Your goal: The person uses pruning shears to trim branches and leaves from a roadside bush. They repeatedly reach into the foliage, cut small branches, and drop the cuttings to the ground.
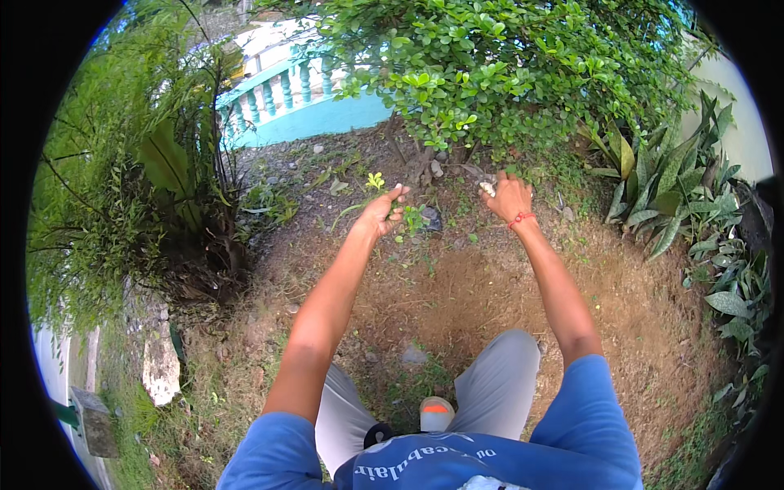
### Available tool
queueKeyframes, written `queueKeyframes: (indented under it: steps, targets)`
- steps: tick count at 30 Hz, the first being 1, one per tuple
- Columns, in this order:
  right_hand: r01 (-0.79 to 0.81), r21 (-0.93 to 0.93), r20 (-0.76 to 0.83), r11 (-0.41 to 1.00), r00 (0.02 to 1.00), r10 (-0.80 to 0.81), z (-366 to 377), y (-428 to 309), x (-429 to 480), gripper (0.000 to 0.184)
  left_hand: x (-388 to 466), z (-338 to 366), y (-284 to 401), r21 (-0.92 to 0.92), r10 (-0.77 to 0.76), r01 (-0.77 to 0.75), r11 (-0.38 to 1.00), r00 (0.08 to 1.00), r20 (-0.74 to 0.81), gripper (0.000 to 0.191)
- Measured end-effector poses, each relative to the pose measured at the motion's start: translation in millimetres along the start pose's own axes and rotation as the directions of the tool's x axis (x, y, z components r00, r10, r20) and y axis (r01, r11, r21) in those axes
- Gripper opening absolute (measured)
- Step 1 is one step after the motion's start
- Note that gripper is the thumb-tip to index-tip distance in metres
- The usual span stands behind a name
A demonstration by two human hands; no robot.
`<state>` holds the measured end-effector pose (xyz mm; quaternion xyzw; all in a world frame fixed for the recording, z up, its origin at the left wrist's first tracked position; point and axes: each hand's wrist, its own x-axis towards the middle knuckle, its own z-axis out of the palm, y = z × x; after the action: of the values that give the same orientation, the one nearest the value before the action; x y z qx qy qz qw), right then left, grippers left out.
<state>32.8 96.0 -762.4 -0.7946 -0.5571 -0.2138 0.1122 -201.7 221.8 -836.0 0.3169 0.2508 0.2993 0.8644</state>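
Observation:
My left hand (384, 212) is closed around some green weed sprigs (375, 180). A small yellow-green leaf cluster sticks up above the fingers, and a thin blade hangs out to the left. Just beside it are low weeds (414, 219) and a dark stone (432, 218). My right hand (512, 195), with a red cord bracelet (520, 219) at the wrist, reaches down to the soil below the shrub. Between its thumb and fingers shows a pale object (487, 188), too small to name; the fingertips are partly hidden.
A leafy shrub (465, 73) overhangs the ground ahead, before a turquoise balustrade (269, 98). Snake plants (667, 177) line the right side by a pale wall (735, 116). A feathery bush (141, 184) stands left. Brown soil (465, 288) and a flat stone (414, 354) lie before my knees.

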Motion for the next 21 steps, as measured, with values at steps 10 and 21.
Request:
queueKeyframes:
  steps: [10,21]
  targets:
    - [-0.098,-0.229,0.216,0.969,0.965,0.148,-34.3,-47.9,73.8,0.039,114.5,85.8,-45.0,-0.299,0.064,-0.092,0.95,0.993,-0.101,0.017]
    - [-0.153,0.164,0.393,0.974,0.916,0.078,-16.2,-43.5,105.4,0.045,145.0,99.1,-20.3,-0.174,0.219,-0.263,0.949,0.946,-0.237,0.032]
